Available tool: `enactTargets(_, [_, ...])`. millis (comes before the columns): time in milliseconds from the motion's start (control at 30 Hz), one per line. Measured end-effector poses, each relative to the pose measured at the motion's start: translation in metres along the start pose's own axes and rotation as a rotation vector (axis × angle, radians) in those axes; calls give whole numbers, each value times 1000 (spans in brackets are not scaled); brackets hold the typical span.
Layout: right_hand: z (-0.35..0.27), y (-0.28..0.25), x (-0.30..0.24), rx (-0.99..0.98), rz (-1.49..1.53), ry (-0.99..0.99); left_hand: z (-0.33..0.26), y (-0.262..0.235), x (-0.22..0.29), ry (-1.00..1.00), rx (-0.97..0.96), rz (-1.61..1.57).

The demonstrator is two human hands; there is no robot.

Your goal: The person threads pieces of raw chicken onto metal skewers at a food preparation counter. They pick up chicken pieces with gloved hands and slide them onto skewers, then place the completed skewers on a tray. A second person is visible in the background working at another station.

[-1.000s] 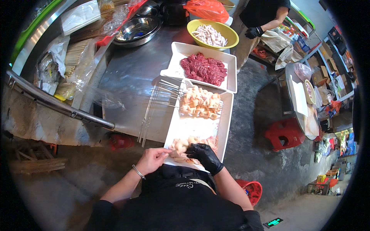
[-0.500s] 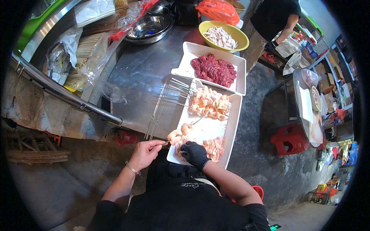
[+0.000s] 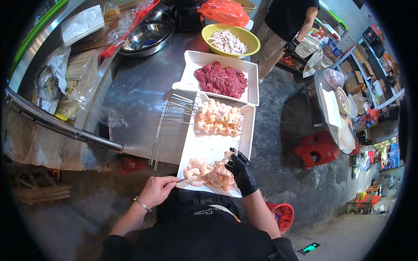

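My bare left hand [image 3: 155,191], at the near left corner of a white tray [image 3: 204,150], pinches the end of a thin metal skewer [image 3: 181,180]. Pale meat pieces [image 3: 191,169] sit at the skewer's far end, over the near pile of raw meat [image 3: 220,176]. On the tray's right side, my right hand [image 3: 243,174] in a black glove has its fingers closed around a pale piece of meat [image 3: 228,155]. Finished-looking skewers of pale meat [image 3: 217,117] lie in the tray's far half, their bare metal ends over its left rim.
Loose metal skewers [image 3: 159,135] lie left of the tray on the metal table [image 3: 135,100]. Beyond stand a tray of red meat [image 3: 222,80], a yellow bowl [image 3: 252,41] and steel bowls [image 3: 148,37]. A red bucket [image 3: 283,217] and a co-worker [image 3: 289,21] are to the right.
My right hand has moved from the near meat pile to the tray's right side, now with a piece in its fingers. My left hand keeps the skewer. The whole view has shifted.
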State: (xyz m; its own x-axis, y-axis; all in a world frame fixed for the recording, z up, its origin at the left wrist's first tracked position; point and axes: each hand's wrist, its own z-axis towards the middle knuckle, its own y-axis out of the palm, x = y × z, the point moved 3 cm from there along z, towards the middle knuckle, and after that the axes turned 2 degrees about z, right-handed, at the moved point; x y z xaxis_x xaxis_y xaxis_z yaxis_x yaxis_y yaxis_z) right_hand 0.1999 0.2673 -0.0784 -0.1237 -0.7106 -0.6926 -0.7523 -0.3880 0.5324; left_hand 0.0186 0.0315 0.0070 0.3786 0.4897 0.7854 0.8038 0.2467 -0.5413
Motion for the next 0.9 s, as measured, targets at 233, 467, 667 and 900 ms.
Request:
enactTargets(233, [-2, 4, -4, 92, -213, -251, -1, 0, 6, -78, -18, 15])
enactTargets(467, [-20, 29, -3, 84, -843, -631, -3, 19, 17, -61, 11, 9])
enactTargets(667, [-10, 13, -8, 141, -116, -263, 0, 13, 16, -30, -17, -83])
enactTargets(900, [-2, -9, -8, -65, -64, 19, 7, 7, 2, 36, -110, -198])
